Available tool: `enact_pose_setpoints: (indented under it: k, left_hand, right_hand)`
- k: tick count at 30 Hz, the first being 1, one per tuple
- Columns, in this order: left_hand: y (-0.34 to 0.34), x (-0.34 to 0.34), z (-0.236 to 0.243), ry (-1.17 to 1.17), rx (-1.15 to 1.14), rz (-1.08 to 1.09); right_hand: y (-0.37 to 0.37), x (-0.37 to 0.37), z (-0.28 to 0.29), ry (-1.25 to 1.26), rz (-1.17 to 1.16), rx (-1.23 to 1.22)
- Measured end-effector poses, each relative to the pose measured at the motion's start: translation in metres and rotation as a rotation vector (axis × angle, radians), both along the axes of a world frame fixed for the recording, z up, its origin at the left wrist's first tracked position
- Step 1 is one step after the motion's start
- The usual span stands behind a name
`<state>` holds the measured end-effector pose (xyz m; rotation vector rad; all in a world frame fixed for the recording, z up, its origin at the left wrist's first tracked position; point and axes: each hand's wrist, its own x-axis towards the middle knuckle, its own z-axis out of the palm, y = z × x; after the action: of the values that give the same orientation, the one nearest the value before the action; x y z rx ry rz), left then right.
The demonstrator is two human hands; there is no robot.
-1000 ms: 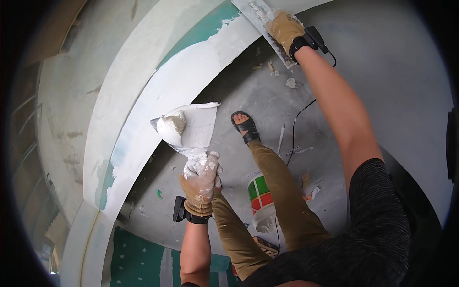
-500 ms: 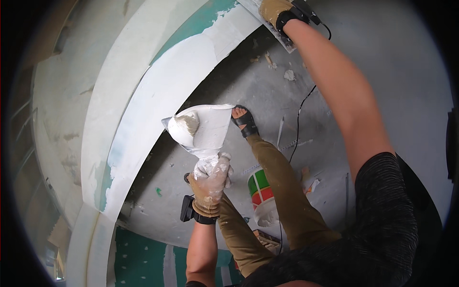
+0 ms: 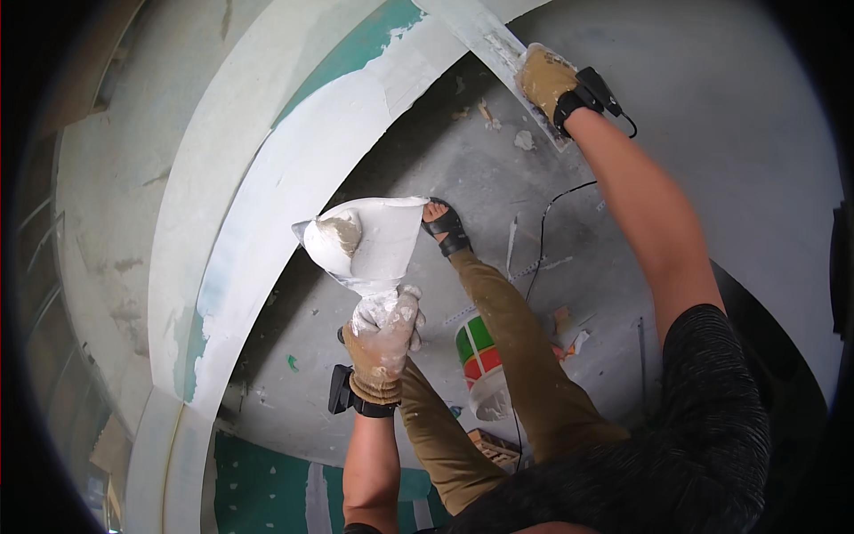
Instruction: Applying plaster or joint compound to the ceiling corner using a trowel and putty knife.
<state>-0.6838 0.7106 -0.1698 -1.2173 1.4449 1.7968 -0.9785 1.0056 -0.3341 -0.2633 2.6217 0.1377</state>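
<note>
My left hand (image 3: pixel 384 338), in a tan work glove caked with white, is closed around the handle of a wide putty knife (image 3: pixel 387 238). A mound of white joint compound (image 3: pixel 331 242) sits on the left side of its blade, held over the floor beside the curved board. Up at the top right, my right hand (image 3: pixel 546 78), also gloved, grips a long flat trowel (image 3: pixel 498 49); the handle is hidden under the fingers. The trowel's far end overlaps the curved drywall band (image 3: pixel 302 133), coated in smooth white with green board showing along one edge.
Below lies a grey concrete floor (image 3: pixel 463 151) with scraps and a black cable (image 3: pixel 544 218). A green, red and white bucket (image 3: pixel 485 356) stands beside my leg. A small wooden crate (image 3: pixel 494 448) is behind it. Green board (image 3: pixel 267 481) shows at the lower left.
My right hand has come down and toward me with the trowel, so more of its blade shows. My left hand, still holding the loaded putty knife, has shifted only slightly left.
</note>
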Motion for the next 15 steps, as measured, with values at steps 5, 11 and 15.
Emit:
enact_pose_setpoints:
  k: [5,11,15]
  left_hand:
    - [-0.001,-0.003,0.005,-0.015,-0.018,-0.004]
    - [-0.003,-0.003,0.007,-0.027,-0.051,-0.041]
    - [-0.008,0.0,0.003,-0.032,-0.051,-0.043]
  right_hand:
    - [0.022,0.05,0.031,-0.036,-0.353,-0.148]
    - [-0.001,0.001,-0.013,0.22,-0.248,-0.322]
    - [-0.034,-0.037,-0.021,0.208,-0.266,-0.195]
